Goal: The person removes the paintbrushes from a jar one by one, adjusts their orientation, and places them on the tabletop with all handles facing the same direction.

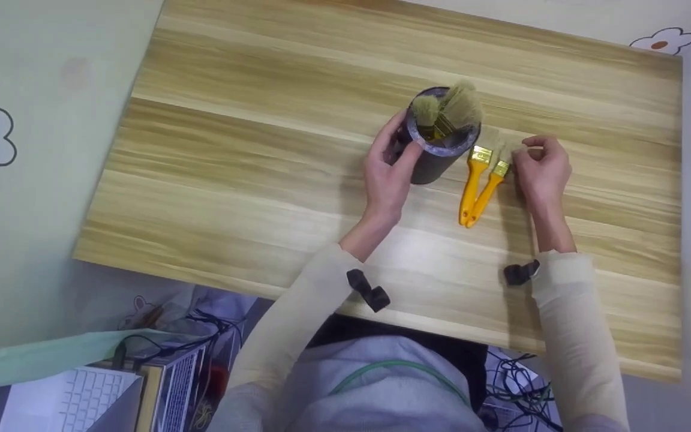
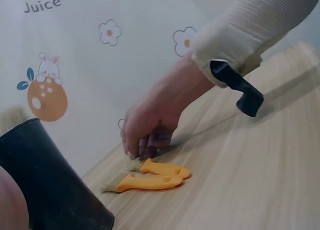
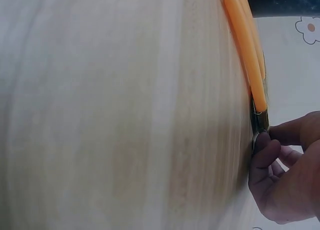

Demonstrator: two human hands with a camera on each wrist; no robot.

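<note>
I see a pale wooden worktop (image 1: 261,180) against flower-print wallpaper. Toward its far edge, my left hand (image 1: 388,174) has its grip wrapped round a black brush pot (image 1: 438,157) holding bristle brushes. Just right of the pot lie two orange-handled paintbrushes (image 1: 478,183), side by side; my right hand (image 1: 540,168) pinches the bristle end of the right one.

Wooden table (image 1: 261,180) — cup (image 1: 435,162), two brushes (image 1: 477,180)
</note>
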